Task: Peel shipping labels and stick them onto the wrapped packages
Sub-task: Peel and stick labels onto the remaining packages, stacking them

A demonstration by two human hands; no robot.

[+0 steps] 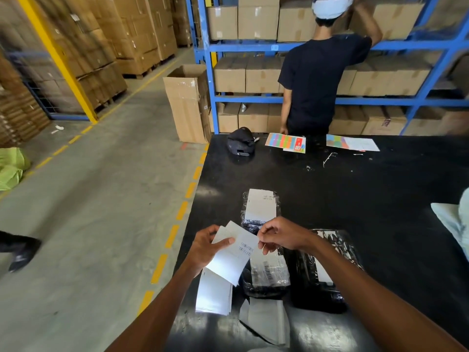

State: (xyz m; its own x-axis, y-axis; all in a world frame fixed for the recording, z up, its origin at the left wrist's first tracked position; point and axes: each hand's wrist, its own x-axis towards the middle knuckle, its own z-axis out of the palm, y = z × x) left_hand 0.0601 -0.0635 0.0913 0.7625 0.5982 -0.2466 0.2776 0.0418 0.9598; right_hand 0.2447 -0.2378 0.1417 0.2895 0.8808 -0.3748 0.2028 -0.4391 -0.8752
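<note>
My left hand (206, 246) grips a fanned stack of white shipping labels (232, 260) above the near left edge of the black table (355, 189). My right hand (280, 235) pinches the right corner of the top label, by its barcode. More labels hang below the stack (214, 293). Three black wrapped packages lie under and beyond my hands: a far one (260, 208) with a white label on top, a middle one (269, 274) showing a barcode label, and a right one (327, 270) with shiny wrap.
A grey empty bag (266, 322) lies at the near edge. A black cap (240, 143) and coloured sheets (285, 143) sit at the far side. A person in a dark shirt (317, 82) stands at blue shelving of cartons. A tall open carton (187, 102) stands left.
</note>
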